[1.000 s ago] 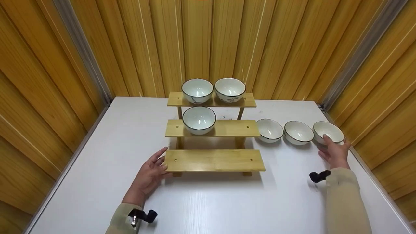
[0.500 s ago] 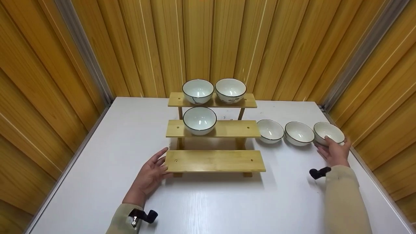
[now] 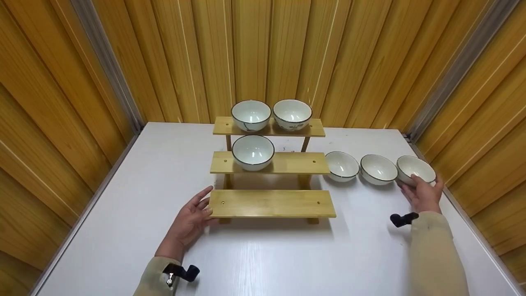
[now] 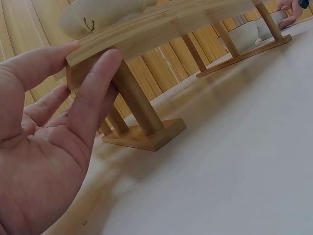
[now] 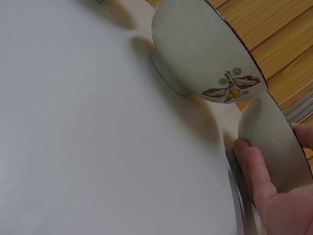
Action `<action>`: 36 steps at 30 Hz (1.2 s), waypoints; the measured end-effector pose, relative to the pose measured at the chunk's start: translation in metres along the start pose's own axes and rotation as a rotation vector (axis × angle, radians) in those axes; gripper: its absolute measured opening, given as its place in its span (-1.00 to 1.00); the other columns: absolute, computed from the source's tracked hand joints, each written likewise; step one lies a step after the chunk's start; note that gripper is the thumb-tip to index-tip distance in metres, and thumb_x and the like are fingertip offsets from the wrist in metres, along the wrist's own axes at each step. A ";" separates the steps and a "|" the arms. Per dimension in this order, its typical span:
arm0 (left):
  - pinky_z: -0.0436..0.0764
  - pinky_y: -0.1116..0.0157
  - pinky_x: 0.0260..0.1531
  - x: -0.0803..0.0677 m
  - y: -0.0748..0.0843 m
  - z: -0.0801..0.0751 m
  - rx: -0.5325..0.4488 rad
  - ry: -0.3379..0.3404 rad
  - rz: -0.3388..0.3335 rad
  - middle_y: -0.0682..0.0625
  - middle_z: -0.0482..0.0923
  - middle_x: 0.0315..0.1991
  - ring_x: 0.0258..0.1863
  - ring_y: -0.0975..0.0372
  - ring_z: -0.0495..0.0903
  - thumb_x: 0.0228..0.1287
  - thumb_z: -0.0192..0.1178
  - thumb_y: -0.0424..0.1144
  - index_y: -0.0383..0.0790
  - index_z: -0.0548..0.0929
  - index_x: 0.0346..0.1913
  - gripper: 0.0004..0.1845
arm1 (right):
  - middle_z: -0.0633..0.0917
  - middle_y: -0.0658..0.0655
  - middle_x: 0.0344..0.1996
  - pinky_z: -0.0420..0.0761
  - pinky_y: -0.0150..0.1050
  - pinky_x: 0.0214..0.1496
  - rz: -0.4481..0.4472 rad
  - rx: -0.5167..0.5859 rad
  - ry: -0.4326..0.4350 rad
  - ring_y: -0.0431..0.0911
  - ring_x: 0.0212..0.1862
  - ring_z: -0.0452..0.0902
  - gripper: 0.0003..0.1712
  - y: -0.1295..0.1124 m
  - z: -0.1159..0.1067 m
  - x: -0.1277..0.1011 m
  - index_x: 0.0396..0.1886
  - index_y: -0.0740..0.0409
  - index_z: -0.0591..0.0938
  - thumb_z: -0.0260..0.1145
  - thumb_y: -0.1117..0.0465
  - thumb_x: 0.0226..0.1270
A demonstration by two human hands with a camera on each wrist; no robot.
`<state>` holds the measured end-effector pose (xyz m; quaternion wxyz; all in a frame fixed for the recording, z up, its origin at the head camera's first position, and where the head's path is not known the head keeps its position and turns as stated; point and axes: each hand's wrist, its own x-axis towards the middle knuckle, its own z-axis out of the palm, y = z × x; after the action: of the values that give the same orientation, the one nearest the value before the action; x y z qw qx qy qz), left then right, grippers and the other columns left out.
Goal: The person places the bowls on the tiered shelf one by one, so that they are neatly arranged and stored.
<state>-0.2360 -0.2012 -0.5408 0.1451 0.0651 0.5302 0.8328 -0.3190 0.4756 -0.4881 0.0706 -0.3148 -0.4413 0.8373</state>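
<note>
On the white table, six bowls; right hand grip clamps one bowl, left hand flat.

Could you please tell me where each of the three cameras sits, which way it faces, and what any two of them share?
Head: worn high, facing forward and down at the white table, the stepped wooden rack, six bowls, both hands and sleeves.
Left wrist: low over the table, looking along the left hand, whose straight fingers touch the rack's lowest board.
Right wrist: low, facing the right hand gripping the rightmost bowl; its neighbour stands beside.
Shared: head and left wrist views both show the rack; head and right wrist views, the gripped bowl.
</note>
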 end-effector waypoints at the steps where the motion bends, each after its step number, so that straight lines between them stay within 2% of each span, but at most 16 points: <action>1: 0.71 0.16 0.07 0.000 0.000 0.000 -0.005 0.004 -0.001 0.01 0.45 0.37 0.18 0.14 0.66 0.41 0.16 -0.50 -0.11 0.08 0.64 -0.17 | -0.35 -0.11 0.66 0.59 -0.11 0.31 -0.003 0.008 0.002 -0.05 -0.09 0.71 0.29 0.000 0.000 -0.001 0.54 -0.84 -0.24 0.36 0.37 0.38; 4: 0.71 0.17 0.06 0.000 0.000 0.001 -0.010 0.011 -0.007 0.00 0.45 0.37 0.17 0.14 0.66 0.40 0.17 -0.50 -0.11 0.08 0.64 -0.17 | -0.32 -0.14 0.66 0.58 -0.09 0.31 -0.005 0.061 -0.002 -0.04 0.17 0.60 0.29 0.000 -0.001 -0.004 0.53 -0.86 -0.18 0.39 0.38 0.36; 6: 0.70 0.18 0.07 0.000 0.000 0.001 0.004 0.013 -0.005 -0.01 0.44 0.39 0.18 0.14 0.66 0.41 0.16 -0.50 -0.11 0.07 0.65 -0.17 | -0.30 -0.16 0.66 0.59 -0.09 0.30 -0.009 0.096 -0.006 -0.06 0.26 0.52 0.28 0.000 -0.001 -0.007 0.52 -0.86 -0.14 0.40 0.39 0.35; 9: 0.70 0.18 0.07 0.000 0.000 0.001 0.019 0.022 -0.005 -0.02 0.42 0.40 0.18 0.14 0.66 0.40 0.17 -0.50 -0.11 0.09 0.64 -0.17 | -0.29 -0.18 0.66 0.63 -0.10 0.27 -0.026 0.126 -0.011 -0.06 0.19 0.58 0.28 -0.001 -0.001 -0.011 0.53 -0.84 -0.10 0.41 0.41 0.32; 12: 0.70 0.18 0.07 0.000 -0.001 0.001 0.013 0.025 -0.005 -0.01 0.42 0.39 0.20 0.14 0.64 0.40 0.18 -0.50 -0.10 0.10 0.64 -0.17 | -0.32 -0.19 0.65 0.66 -0.14 0.24 -0.044 0.102 -0.010 -0.06 0.17 0.59 0.29 -0.004 0.001 -0.016 0.55 -0.80 -0.13 0.42 0.40 0.32; 16: 0.71 0.18 0.04 0.000 -0.002 0.000 -0.007 0.011 0.005 0.01 0.44 0.37 0.19 0.15 0.64 0.40 0.16 -0.51 -0.12 0.08 0.64 -0.17 | -0.37 -0.24 0.64 0.66 -0.14 0.25 -0.044 0.055 -0.013 -0.04 0.45 0.31 0.31 -0.010 0.005 -0.022 0.55 -0.80 -0.19 0.42 0.36 0.33; 19: 0.71 0.20 0.04 0.000 -0.002 -0.001 0.004 -0.008 0.016 0.04 0.45 0.36 0.19 0.17 0.64 0.41 0.15 -0.51 -0.14 0.05 0.65 -0.16 | -0.39 -0.27 0.64 0.68 -0.13 0.22 -0.048 0.034 -0.018 -0.01 0.56 0.13 0.31 -0.013 0.008 -0.028 0.55 -0.80 -0.21 0.42 0.35 0.34; 26: 0.71 0.21 0.03 0.001 -0.001 0.001 -0.028 0.009 -0.008 0.00 0.46 0.35 0.16 0.14 0.66 0.39 0.17 -0.52 -0.11 0.07 0.64 -0.15 | -0.32 -0.39 0.61 0.75 -0.04 0.08 -0.129 0.071 -0.077 0.07 0.56 -0.03 0.28 -0.016 0.013 -0.045 0.59 -0.70 -0.16 0.35 0.45 0.34; 31: 0.72 0.21 0.02 0.001 0.000 0.002 -0.021 0.017 -0.014 0.00 0.46 0.34 0.14 0.15 0.67 0.40 0.16 -0.52 -0.10 0.07 0.64 -0.16 | -0.32 -0.39 0.60 0.76 -0.02 0.05 -0.147 0.084 -0.143 0.06 0.55 -0.06 0.26 -0.019 0.014 -0.058 0.60 -0.69 -0.18 0.30 0.47 0.38; 34: 0.71 0.20 0.03 0.000 0.001 0.002 -0.018 0.020 -0.011 0.00 0.46 0.35 0.14 0.14 0.67 0.40 0.16 -0.52 -0.11 0.08 0.64 -0.16 | -0.32 -0.35 0.58 0.75 0.01 0.08 -0.157 0.110 -0.190 0.04 0.53 -0.04 0.24 -0.020 0.015 -0.065 0.60 -0.68 -0.15 0.27 0.49 0.39; 36: 0.71 0.19 0.03 0.000 0.000 0.002 -0.014 0.021 -0.010 0.00 0.46 0.35 0.14 0.14 0.67 0.40 0.16 -0.52 -0.11 0.08 0.64 -0.16 | -0.32 -0.34 0.57 0.73 0.02 0.10 -0.161 0.117 -0.214 0.05 0.48 0.05 0.23 -0.020 0.016 -0.069 0.60 -0.68 -0.13 0.26 0.50 0.39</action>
<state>-0.2360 -0.1999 -0.5397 0.1441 0.0527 0.5261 0.8364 -0.2769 0.4492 -0.4334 0.1083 -0.1829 -0.4205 0.8820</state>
